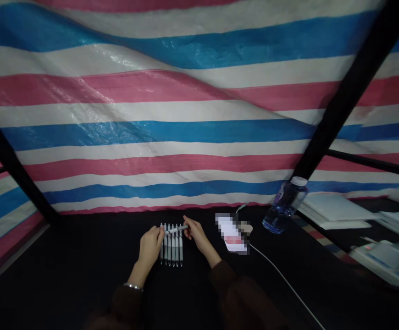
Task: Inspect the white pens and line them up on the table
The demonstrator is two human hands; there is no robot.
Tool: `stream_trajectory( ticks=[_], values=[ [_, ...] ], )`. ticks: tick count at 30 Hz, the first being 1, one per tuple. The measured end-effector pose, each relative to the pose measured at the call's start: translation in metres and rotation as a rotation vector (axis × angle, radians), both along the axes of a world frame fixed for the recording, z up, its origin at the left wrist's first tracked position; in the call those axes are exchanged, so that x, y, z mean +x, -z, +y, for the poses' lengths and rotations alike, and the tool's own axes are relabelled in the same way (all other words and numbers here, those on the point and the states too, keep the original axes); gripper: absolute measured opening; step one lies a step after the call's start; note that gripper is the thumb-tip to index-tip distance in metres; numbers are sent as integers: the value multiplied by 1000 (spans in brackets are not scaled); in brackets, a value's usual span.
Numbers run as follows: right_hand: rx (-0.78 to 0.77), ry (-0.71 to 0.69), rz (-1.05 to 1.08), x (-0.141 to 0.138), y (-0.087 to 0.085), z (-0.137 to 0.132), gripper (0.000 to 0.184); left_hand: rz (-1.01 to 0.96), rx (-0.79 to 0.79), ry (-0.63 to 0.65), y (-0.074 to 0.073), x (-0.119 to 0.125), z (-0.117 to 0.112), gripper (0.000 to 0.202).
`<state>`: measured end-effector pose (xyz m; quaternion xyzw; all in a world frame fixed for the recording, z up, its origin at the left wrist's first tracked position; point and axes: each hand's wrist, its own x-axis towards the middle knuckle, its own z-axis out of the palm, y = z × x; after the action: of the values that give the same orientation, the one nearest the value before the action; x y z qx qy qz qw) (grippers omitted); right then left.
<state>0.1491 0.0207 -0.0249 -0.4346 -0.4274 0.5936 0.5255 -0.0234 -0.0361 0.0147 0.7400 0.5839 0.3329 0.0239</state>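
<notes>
My left hand and my right hand hold one pen between them, lying nearly level with its right end a little higher. The fingers of both hands are closed on its ends. Beneath it, a row of several white and grey pens lies side by side on the black table, tips toward me. The held pen and my left fingers hide parts of the row's upper ends. A silver bracelet circles my left wrist.
Right of my hands lies a phone, its screen blurred out, beside a small pale round object and a white cable. A clear bottle leans farther right. White stacks lie beyond it. Striped sheeting hangs behind.
</notes>
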Motion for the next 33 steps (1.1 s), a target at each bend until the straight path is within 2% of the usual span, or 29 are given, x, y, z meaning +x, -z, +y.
stream_trajectory(
  ticks=[5, 17, 24, 30, 33],
  values=[
    [11, 30, -94, -2, 0, -2, 53, -6, 2, 1, 1, 0, 1, 45],
    [85, -21, -99, 0, -6, -5, 46, -60, -21, -10, -1, 1, 0, 46],
    [84, 14, -193, -3, -10, -10, 57, -77, -27, -8, -1, 1, -1, 46],
    [95, -64, -104, 2, -7, -6, 31, -79, -27, -23, -1, 1, 0, 46],
    [82, -74, -50, 2, -4, -3, 25, -79, -41, -12, 0, 1, 0, 46]
  ],
)
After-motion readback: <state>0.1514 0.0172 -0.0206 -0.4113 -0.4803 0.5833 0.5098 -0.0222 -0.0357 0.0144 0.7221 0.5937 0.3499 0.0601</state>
